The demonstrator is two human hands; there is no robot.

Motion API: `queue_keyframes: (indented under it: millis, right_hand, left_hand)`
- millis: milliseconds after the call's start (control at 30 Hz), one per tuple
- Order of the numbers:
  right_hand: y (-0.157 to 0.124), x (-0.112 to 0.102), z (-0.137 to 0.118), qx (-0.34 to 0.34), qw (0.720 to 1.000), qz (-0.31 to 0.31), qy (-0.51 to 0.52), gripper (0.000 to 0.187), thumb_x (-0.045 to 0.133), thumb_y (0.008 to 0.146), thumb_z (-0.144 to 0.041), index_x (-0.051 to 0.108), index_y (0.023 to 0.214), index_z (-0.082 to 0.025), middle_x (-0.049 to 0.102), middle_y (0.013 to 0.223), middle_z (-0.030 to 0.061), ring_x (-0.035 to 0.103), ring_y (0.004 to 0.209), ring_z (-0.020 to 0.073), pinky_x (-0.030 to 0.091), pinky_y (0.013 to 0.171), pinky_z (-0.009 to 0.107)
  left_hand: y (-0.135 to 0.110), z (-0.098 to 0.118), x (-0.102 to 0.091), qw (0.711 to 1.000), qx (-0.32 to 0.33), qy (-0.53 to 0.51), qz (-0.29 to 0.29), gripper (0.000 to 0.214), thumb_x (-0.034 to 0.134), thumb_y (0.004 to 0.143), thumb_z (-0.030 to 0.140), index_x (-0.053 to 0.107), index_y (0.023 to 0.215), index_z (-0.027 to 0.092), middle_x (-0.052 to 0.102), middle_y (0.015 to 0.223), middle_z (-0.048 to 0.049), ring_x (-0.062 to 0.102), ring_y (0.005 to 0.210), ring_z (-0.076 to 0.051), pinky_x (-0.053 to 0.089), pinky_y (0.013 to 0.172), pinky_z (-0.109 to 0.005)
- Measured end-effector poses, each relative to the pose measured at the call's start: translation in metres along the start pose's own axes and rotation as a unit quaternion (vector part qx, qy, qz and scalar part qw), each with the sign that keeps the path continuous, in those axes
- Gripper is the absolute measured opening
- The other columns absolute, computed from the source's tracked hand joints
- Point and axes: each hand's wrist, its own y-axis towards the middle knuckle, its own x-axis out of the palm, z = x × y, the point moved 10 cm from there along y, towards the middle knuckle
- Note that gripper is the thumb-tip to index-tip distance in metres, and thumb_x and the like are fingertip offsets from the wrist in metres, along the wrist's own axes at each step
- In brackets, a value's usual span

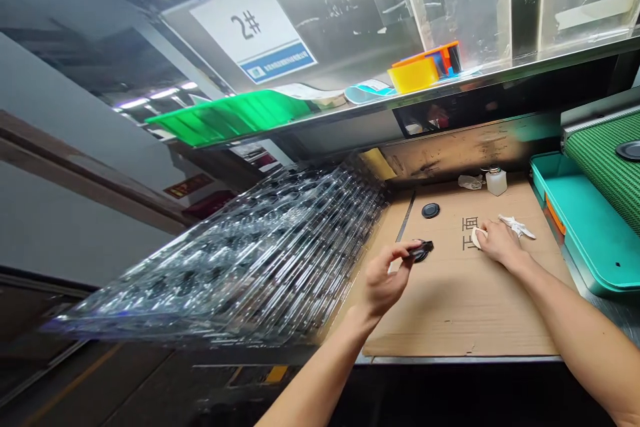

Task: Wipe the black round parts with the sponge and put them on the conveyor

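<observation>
My left hand (387,280) pinches a small black round part (421,251) between thumb and fingers, just above the brown cardboard sheet (450,307) that covers the bench. My right hand (497,243) rests on the cardboard further right, its fingers closed on a small white cloth (479,236). A second black round part (431,210) lies flat on the cardboard behind my left hand. A crumpled white wipe (517,225) lies just right of my right hand.
A stack of clear plastic blister trays (250,260) fills the left of the bench. A small white bottle (496,181) stands at the back. A teal tray (585,227) and green ribbed belt (610,167) sit at right. Green and yellow bins rest on the shelf above.
</observation>
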Motion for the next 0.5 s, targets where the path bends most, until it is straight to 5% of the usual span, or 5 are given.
queue_keyframes:
  millis: [200,367,500]
  right_hand:
    - [0.001,-0.003,0.0,-0.001,1.0,0.003,-0.013,0.034,0.043,0.098,-0.045,0.068,0.103,-0.022,0.074,0.099,0.0122,0.068,0.094,0.0286,0.043,0.077,0.034]
    - [0.002,-0.004,0.0,-0.013,1.0,-0.001,-0.008,0.033,0.043,0.097,-0.044,0.068,0.101,-0.023,0.075,0.099,0.011,0.068,0.095,0.0282,0.042,0.076,0.033]
    - [0.003,-0.005,0.001,-0.01,1.0,-0.007,-0.011,0.035,0.042,0.097,-0.044,0.069,0.103,-0.022,0.074,0.103,0.0119,0.068,0.097,0.0285,0.042,0.076,0.032]
  left_hand:
    - [-0.018,0.048,0.008,0.99,0.118,0.061,-0.053,0.018,0.078,0.081,0.023,0.066,0.067,0.024,0.075,0.113,-0.013,0.069,0.116,-0.029,0.054,0.108,-0.049]
    - [-0.04,0.094,0.008,0.919,0.375,0.119,-0.009,0.02,0.064,0.084,-0.002,0.064,0.081,0.018,0.053,0.146,-0.0087,0.064,0.124,-0.028,0.062,0.098,-0.042]
    - [-0.042,0.103,0.014,0.905,0.4,0.146,-0.016,0.024,0.059,0.085,-0.006,0.058,0.085,0.018,0.055,0.144,-0.0109,0.066,0.121,-0.024,0.064,0.093,-0.036]
